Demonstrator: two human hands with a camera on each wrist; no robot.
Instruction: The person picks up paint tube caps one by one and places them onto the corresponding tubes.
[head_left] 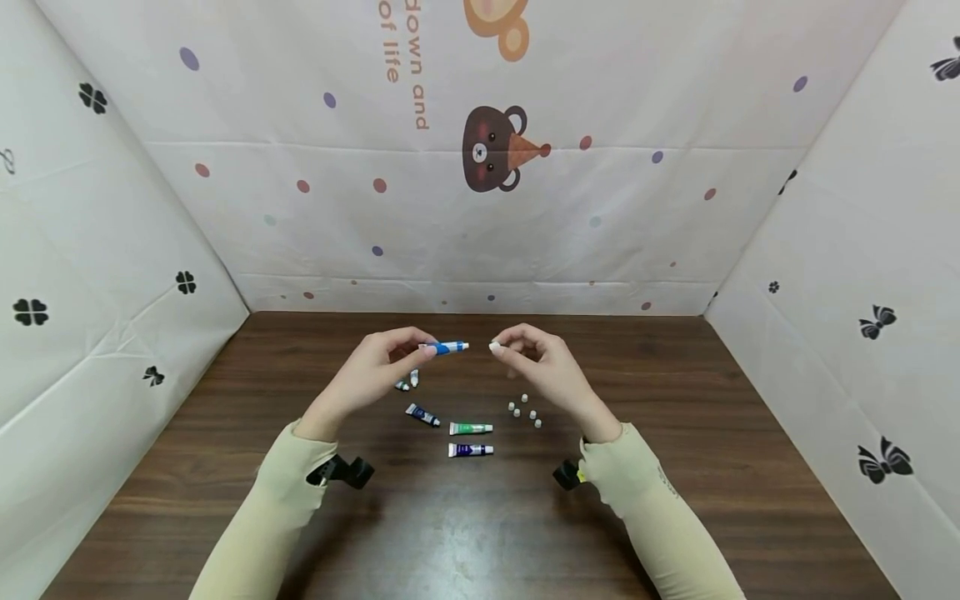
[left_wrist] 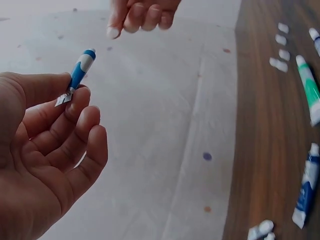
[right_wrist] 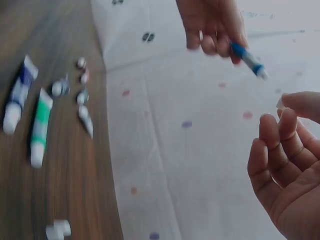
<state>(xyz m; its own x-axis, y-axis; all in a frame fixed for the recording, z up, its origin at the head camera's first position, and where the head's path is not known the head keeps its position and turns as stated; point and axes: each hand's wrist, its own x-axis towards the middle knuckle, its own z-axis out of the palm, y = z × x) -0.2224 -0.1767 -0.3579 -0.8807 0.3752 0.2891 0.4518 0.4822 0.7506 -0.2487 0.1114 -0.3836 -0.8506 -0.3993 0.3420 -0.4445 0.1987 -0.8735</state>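
Nearest me, at the lower centre of the head view, a purple-labelled paint tube point(head_left: 470, 450) lies on the brown wood-grain tabletop point(head_left: 465, 525), with a green paint tube point(head_left: 471, 428) just above it and a dark blue paint tube point(head_left: 423, 415) slanting to their upper left. Right of centre sit five loose white caps point(head_left: 517, 413).

Beyond these, at mid-frame, my left hand point(head_left: 367, 367) pinches a blue-and-white paint tube point(head_left: 450, 347) between thumb and fingers, its nozzle pointing right. My right hand point(head_left: 551, 367) pinches a small white cap point(head_left: 495, 346), facing the nozzle but apart from it. I judge that I am at the capping or uncapping step; which of the two I cannot tell. If capping, the next move calls for lining the cap up with the nozzle, then pressing and twisting.

Farthest off, the patterned backdrop point(head_left: 420, 212) fills the upper frame.

The left wrist view shows the tube's crimped tail point(left_wrist: 63, 99), hidden by my fingers in the head view. At the upper left, the right wrist view shows a row of small white-tipped tubes point(right_wrist: 82, 97); overhead, my left hand leaves only two visible.
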